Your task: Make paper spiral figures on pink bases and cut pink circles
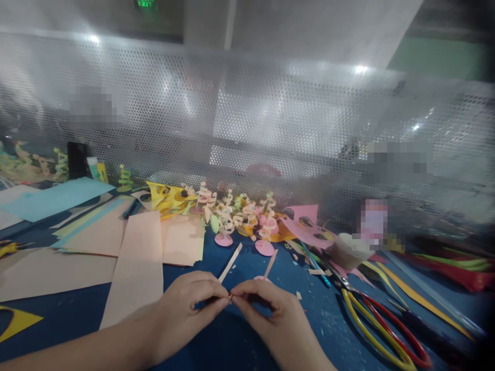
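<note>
Pinching one tiny peach piece [231, 298] between them, the two hands meet to the right of the long beige sheet [135, 257], which serves as the landmark here. The left hand [195, 299] has thumb and forefinger closed on the piece; the right hand [276, 309] grips it likewise, and the fingertips hide most of it.

Two narrow strips lie right of the beige sheet, beyond the hands: a pale strip [230, 262] and a peach strip [270, 264]. Three pink discs show on that side, two bearing paper spirals; the third pink disc [263, 278] is partly covered by the right hand. Further behind, right of the sheet's far end, stands a cluster of paper spirals [228, 211], too tangled to count.

Far right of the sheet are one pair of scissors [350, 291], with one yellow and one red handle, one blue pen [319, 268] and one white cup [350, 252]. Left of the sheet lie one light-blue sheet [62, 198] and one yellow scrap [21, 323]. The left forearm crosses the sheet's near end. One perforated panel [247, 118] rises behind everything.
</note>
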A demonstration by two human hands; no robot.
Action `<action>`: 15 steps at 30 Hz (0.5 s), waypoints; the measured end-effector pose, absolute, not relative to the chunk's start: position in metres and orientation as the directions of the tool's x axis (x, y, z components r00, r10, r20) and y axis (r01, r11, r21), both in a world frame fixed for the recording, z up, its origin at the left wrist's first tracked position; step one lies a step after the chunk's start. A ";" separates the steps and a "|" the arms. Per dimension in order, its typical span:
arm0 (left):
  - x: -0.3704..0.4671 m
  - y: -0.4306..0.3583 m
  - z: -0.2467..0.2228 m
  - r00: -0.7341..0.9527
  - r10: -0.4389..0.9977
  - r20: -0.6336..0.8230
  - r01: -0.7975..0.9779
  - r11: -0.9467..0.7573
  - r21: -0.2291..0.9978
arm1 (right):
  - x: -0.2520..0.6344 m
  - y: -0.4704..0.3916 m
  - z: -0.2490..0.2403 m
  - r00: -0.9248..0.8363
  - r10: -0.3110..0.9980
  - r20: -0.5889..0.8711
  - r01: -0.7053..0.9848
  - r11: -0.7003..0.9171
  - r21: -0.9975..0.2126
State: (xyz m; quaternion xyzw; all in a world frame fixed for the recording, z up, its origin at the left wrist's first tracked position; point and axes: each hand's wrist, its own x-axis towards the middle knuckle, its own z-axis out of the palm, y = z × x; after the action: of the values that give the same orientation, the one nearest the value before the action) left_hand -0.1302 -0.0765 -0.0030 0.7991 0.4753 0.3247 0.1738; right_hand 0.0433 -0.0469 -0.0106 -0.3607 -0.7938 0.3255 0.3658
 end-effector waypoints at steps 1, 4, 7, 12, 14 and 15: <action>-0.130 -0.077 -0.003 0.339 0.872 0.353 0.645 -0.488 0.588 | 0.043 -0.047 -0.010 -0.474 0.807 0.351 0.339 0.536 -0.774; -0.131 -0.076 -0.003 0.346 0.874 0.340 0.650 -0.485 0.585 | 0.043 -0.047 -0.008 -0.485 0.799 0.355 0.357 0.552 -0.754; -0.132 -0.076 -0.002 0.357 0.877 0.321 0.645 -0.480 0.594 | 0.044 -0.047 -0.006 -0.511 0.788 0.344 0.358 0.559 -0.748; -0.133 -0.075 -0.004 0.295 0.915 0.276 0.589 -0.401 0.701 | 0.043 -0.046 -0.006 -0.516 0.819 0.252 0.286 0.442 -0.850; -0.133 -0.073 -0.005 0.256 0.939 0.232 0.535 -0.337 0.775 | 0.042 -0.046 -0.007 -0.510 0.837 0.197 0.204 0.341 -0.918; -0.133 -0.072 -0.006 0.243 0.950 0.196 0.498 -0.295 0.815 | 0.042 -0.046 -0.007 -0.509 0.844 0.168 0.156 0.283 -0.946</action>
State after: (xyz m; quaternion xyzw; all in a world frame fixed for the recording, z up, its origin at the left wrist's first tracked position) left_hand -0.1333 -0.0719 -0.0058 0.7217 0.5015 0.3561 0.3174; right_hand 0.0421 -0.0457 -0.0072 -0.3479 -0.7190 0.4873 0.3528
